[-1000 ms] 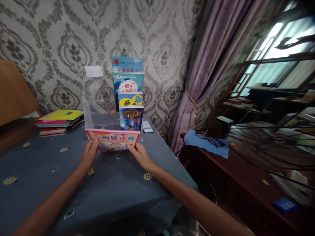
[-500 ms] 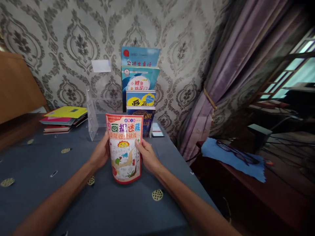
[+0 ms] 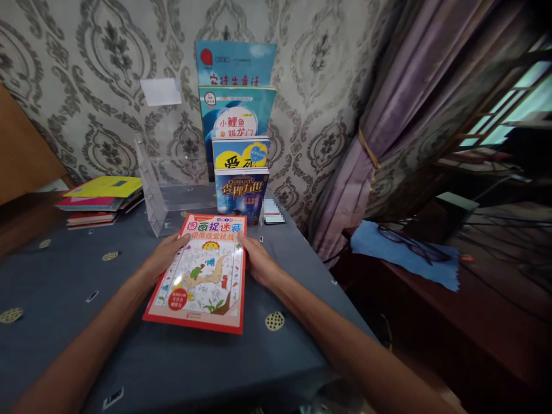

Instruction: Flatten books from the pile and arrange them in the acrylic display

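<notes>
Left hand (image 3: pixel 163 257) holds a book (image 3: pixel 209 277); right hand (image 3: pixel 262 264) too.

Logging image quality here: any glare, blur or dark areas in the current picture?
Head view: glare spots on the held book; head view, far right: bright window, red desk dim and soft; head view, beside the upright books: a pixelated patch.

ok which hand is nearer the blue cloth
Right. The right hand holds the book by the edge facing the blue cloth; the left hand holds the opposite edge, farther away.
</notes>
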`<move>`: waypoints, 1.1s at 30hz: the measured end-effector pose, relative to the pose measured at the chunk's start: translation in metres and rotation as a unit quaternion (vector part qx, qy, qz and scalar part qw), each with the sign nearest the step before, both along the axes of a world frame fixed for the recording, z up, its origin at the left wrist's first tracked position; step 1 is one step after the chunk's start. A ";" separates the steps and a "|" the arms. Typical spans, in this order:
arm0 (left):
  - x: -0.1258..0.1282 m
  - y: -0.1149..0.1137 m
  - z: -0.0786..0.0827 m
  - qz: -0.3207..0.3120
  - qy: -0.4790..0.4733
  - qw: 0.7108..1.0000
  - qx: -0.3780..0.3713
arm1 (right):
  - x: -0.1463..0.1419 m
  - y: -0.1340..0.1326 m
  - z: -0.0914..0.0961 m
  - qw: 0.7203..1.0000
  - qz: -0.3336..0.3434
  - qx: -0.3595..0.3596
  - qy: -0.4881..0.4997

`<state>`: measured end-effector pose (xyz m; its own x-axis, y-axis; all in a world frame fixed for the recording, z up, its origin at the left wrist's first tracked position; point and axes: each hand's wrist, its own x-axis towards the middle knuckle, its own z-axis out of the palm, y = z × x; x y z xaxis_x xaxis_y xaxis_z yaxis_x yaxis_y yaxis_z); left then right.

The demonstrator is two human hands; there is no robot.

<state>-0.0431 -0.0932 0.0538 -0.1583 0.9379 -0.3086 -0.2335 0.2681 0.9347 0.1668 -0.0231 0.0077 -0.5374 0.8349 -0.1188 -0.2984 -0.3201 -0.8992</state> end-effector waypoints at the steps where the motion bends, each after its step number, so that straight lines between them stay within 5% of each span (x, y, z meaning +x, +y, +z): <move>1: -0.001 0.000 -0.001 -0.016 0.018 1.000 -0.004 | 0.001 0.003 -0.002 1.000 -0.019 0.000 -0.011; 7: -0.007 -0.001 -0.012 -0.055 0.263 0.963 0.037 | 0.011 0.023 -0.016 0.979 -0.105 0.156 -0.078; 11: -0.007 -0.002 -0.015 -0.039 0.492 0.867 0.063 | 0.010 0.028 -0.026 0.954 -0.110 0.237 -0.147; 14: 0.002 -0.007 -0.010 -0.049 0.635 0.768 0.062 | 0.009 0.031 -0.030 0.947 -0.113 0.246 -0.173; 16: 0.014 -0.013 -0.008 -0.076 0.676 0.728 0.087 | 0.009 0.032 -0.031 0.946 -0.121 0.241 -0.178; 21: 0.060 -0.030 -0.018 -0.171 0.597 0.764 0.178 | 0.010 0.033 -0.027 0.964 -0.103 0.179 -0.165; 26: 0.091 -0.041 -0.034 -0.168 0.553 0.793 0.193 | 0.010 0.031 -0.021 0.978 -0.097 0.127 -0.132; 33: 0.092 -0.041 -0.013 -0.172 0.630 0.743 0.146 | 0.008 0.026 -0.011 0.992 -0.078 0.075 -0.065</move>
